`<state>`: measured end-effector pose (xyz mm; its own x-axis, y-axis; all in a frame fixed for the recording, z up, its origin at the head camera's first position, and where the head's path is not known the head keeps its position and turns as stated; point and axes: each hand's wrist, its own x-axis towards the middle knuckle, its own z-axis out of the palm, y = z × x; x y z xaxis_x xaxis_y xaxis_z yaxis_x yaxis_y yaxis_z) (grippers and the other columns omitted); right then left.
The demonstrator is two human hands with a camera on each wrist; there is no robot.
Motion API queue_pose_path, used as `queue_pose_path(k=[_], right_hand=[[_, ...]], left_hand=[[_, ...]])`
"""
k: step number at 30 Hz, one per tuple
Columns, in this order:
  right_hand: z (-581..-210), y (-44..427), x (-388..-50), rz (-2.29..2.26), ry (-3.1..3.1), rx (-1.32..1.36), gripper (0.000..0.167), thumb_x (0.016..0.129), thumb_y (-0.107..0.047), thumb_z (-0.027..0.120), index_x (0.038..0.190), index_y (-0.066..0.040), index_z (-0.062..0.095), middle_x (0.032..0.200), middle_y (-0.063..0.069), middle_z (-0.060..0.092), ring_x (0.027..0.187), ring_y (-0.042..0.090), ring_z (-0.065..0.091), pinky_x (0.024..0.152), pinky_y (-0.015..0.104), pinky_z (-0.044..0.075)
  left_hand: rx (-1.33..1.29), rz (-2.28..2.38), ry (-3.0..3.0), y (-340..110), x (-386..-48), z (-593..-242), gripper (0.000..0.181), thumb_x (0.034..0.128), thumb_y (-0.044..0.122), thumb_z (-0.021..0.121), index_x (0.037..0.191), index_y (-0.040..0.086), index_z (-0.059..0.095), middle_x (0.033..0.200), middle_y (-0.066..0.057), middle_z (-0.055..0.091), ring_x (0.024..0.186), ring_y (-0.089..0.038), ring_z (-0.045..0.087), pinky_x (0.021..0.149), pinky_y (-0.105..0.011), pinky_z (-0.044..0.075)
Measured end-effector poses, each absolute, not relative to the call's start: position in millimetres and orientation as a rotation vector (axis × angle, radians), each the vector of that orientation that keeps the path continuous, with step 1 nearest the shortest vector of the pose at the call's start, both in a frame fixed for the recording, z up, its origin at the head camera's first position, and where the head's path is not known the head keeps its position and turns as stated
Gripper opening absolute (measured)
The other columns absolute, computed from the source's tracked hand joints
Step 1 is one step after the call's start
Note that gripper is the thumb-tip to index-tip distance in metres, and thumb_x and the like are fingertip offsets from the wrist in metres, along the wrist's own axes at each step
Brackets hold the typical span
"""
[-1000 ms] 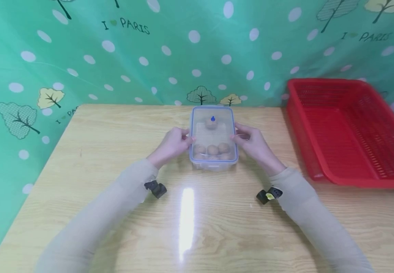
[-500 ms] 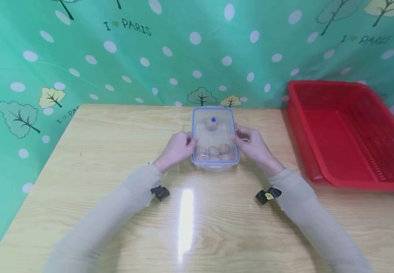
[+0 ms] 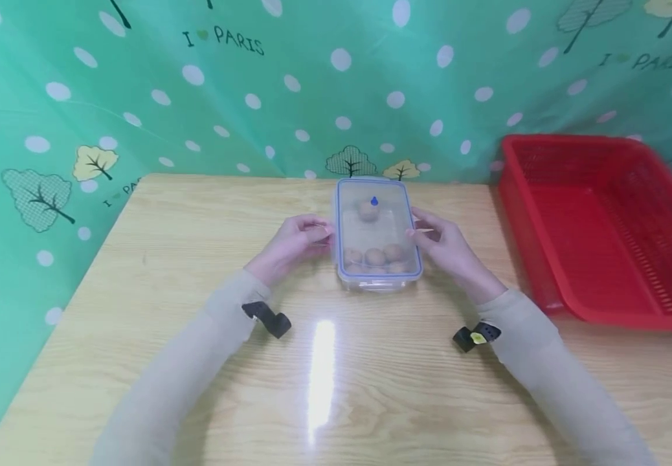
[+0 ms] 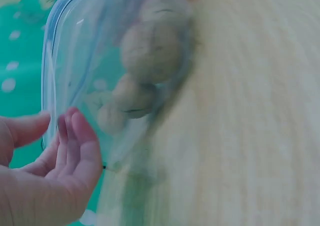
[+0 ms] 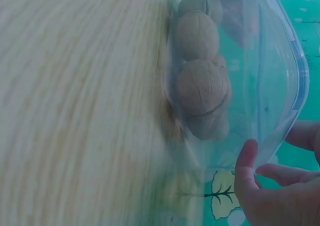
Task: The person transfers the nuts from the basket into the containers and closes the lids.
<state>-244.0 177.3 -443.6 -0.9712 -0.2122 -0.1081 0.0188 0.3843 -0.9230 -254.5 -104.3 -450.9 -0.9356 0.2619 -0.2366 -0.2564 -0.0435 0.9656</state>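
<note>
A clear lidded food container (image 3: pixel 378 233) with a blue seal stands on the table between both hands. Inside it, several walnuts (image 5: pixel 202 86) sit mostly at the near end; a single one lies under the blue plug (image 3: pixel 374 201) of the lid. At the container's left side, my left hand (image 3: pixel 292 243) has its thumb and fingertips at the lid's edge, where a pale side flap shows. My right hand (image 3: pixel 443 243) holds the opposite side, thumb at the lid's rim and fingers (image 5: pixel 246 163) against the wall below it. Part of the fingers is hidden behind the container.
A large red plastic basket (image 3: pixel 551 259) stands on the right of the wooden table (image 3: pixel 208 213). Behind the table hangs a green dotted cloth (image 3: pixel 225 97). Each wrist wears a small black camera, and a bright light reflection lies on the near tabletop.
My left thumb has shifted from the top of the lid outward to its left edge, where the flap now stands out. My right hand keeps its hold. The head view has shifted slightly.
</note>
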Motion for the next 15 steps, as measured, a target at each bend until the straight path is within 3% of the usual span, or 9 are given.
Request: queue_pose_path(k=[4, 8, 15], right_hand=[[-443.2, 178.0, -243.2, -1.639, 2.414, -0.163, 0.060, 0.098, -0.014, 0.057, 0.152, -0.010, 0.030, 0.134, 0.022, 0.046, 0.114, 0.033, 0.052, 0.090, 0.041, 0.045], [-442.2, 176.9, -243.9, -1.633, 2.418, -0.172, 0.061, 0.097, -0.013, 0.057, 0.152, -0.009, 0.030, 0.132, 0.022, 0.048, 0.112, 0.032, 0.053, 0.088, 0.038, 0.046], [-440.3, 176.0, -245.8, -1.607, 2.433, -0.178, 0.060, 0.097, -0.011, 0.056, 0.151, -0.005, 0.029, 0.131, 0.023, 0.048, 0.111, 0.033, 0.053, 0.092, 0.039, 0.045]], left_hand=[[-0.098, 2.054, 1.698, -106.5, -258.3, -448.2, 0.005, 0.0948, -0.001, 0.055, 0.098, 0.000, 0.059, 0.093, -0.008, 0.062, 0.085, -0.018, 0.061, 0.091, -0.035, 0.051], [-0.186, 2.032, 1.622, -103.9, -259.8, -443.8, 0.009, 0.0942, -0.002, 0.053, 0.088, 0.003, 0.057, 0.091, -0.008, 0.058, 0.084, -0.019, 0.057, 0.086, -0.032, 0.051], [-0.263, 2.086, 1.499, -96.9, -261.3, -441.2, 0.008, 0.0922, -0.006, 0.048, 0.091, 0.001, 0.051, 0.098, -0.011, 0.052, 0.087, -0.020, 0.056, 0.085, -0.028, 0.052]])
